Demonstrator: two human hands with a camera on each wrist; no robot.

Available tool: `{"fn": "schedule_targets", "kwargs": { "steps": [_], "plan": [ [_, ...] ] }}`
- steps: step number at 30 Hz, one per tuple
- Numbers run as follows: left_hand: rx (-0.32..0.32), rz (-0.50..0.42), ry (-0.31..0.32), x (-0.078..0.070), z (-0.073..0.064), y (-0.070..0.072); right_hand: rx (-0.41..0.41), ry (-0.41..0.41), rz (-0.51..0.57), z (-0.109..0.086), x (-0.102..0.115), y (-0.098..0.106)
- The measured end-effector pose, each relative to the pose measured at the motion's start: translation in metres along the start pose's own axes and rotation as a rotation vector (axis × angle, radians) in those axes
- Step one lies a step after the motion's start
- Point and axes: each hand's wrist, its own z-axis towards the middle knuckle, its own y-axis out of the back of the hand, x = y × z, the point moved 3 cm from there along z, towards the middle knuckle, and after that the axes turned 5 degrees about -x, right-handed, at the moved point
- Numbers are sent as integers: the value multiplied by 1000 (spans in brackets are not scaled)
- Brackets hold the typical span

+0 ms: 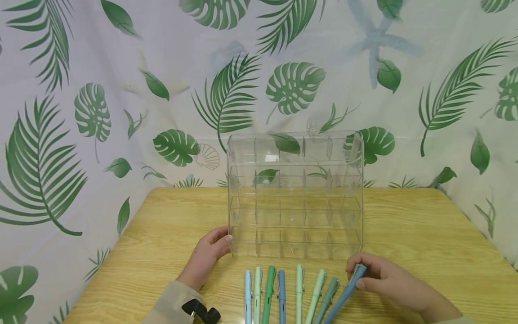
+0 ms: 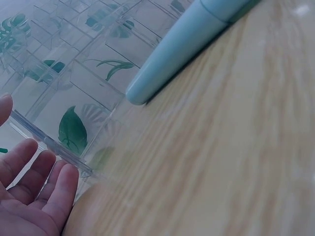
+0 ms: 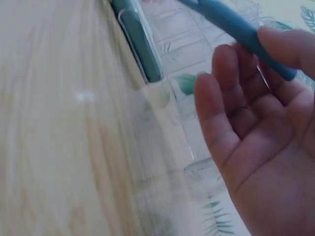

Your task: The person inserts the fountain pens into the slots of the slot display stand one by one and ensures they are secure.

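My left hand (image 1: 208, 252) is at the lower left side of a clear plastic rack (image 1: 293, 241), thumb by its front edge and loosely bent fingers against the side panel. In my right hand (image 1: 388, 281), thumb and finger pinch a blue pen (image 1: 344, 297) near its clip end, tilted up from the table. The same blue pen (image 3: 231, 22) crosses the top of the right wrist view, the other fingers curling loosely below it. Left of it lies a grey-green pen (image 1: 327, 299), then two pale green pens, a darker blue pen (image 1: 282, 292), a green pen (image 1: 269, 292), a light green pen (image 1: 257, 292) and a light blue pen (image 1: 247, 292).
The rack has tiers of small compartments and stands upright on the wooden table (image 1: 404, 225). Behind it hangs a leaf-printed cloth (image 1: 251, 112). A black clamp-like piece (image 1: 201, 311) is at the left sleeve. The pens lie between the rack and the frame's bottom edge.
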Motion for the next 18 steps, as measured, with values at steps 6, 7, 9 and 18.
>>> {"fn": "schedule_targets", "kwargs": {
  "steps": [6, 7, 9, 18],
  "plan": [
    [15, -17, 7, 2, 0, 0, -101, 10, 35, 3, 11, -1],
    [14, -18, 6, 2, 0, 0, -117, 18, 41, 4, 13, -1],
    [11, -19, 1, 2, -1, 0, -161, 34, 44, 6, 17, -1],
    [8, 1, -11, 1, 0, 1, -315, 117, 35, 17, 35, 1]
  ]
}}
